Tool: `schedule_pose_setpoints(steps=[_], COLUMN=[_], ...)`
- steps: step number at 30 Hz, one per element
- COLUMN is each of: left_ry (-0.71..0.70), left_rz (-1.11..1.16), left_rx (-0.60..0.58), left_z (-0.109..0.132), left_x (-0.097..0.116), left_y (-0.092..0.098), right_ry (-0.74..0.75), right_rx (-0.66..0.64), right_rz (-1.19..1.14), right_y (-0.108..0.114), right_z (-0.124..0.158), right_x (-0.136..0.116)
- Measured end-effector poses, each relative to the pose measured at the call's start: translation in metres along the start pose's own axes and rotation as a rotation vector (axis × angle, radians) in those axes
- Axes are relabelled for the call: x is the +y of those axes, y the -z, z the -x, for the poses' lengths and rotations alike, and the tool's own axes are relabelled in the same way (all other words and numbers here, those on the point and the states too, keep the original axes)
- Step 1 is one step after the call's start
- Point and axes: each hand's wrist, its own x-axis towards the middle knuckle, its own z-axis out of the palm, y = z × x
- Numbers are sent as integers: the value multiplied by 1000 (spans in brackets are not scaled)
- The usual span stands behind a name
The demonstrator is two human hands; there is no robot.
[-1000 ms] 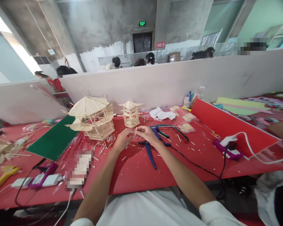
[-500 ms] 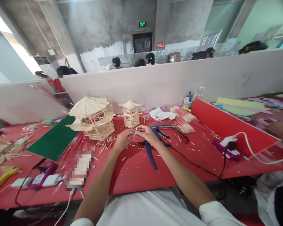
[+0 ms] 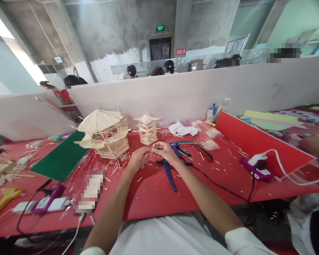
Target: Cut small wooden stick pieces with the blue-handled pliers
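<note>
My left hand (image 3: 138, 158) and my right hand (image 3: 165, 151) meet fingertip to fingertip above the table. A short pale wooden stick (image 3: 153, 145) stands up from the pinch of my right hand. The fingers of my left hand are drawn together right beside it; what they grip is too small to make out. Just behind my hands is a small pavilion model of wooden sticks (image 3: 148, 134). A larger stick pavilion (image 3: 113, 141) stands to the left. Blue-handled pliers (image 3: 169, 175) and a blue glue gun (image 3: 175, 148) lie by my right hand.
Stick offcuts litter the red table (image 3: 159, 202). A green board (image 3: 61, 156) and a phone-like blurred object (image 3: 90, 193) lie left, with a purple power strip (image 3: 48, 198) and yellow glue gun (image 3: 5, 200). Rightward are a white cloth (image 3: 182, 129), bagged sticks (image 3: 208, 138) and a red board (image 3: 260, 141).
Hardly anything differs. My hands stay together at the same spot, with only a slight shift of the fingers around the small stick.
</note>
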Motion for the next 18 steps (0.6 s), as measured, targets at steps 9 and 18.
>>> schedule_pose_setpoints(steps=[9,18], left_ry=[-73,316], left_rz=[-86,280], left_rx=[-41,52], left_z=[1,-4], left_x=[2,6], left_y=[2,5], right_ry=[-1,9], right_rx=[30,81], right_rz=[7,3], right_y=[1,1], right_z=[-1,-1], right_x=[3,-2])
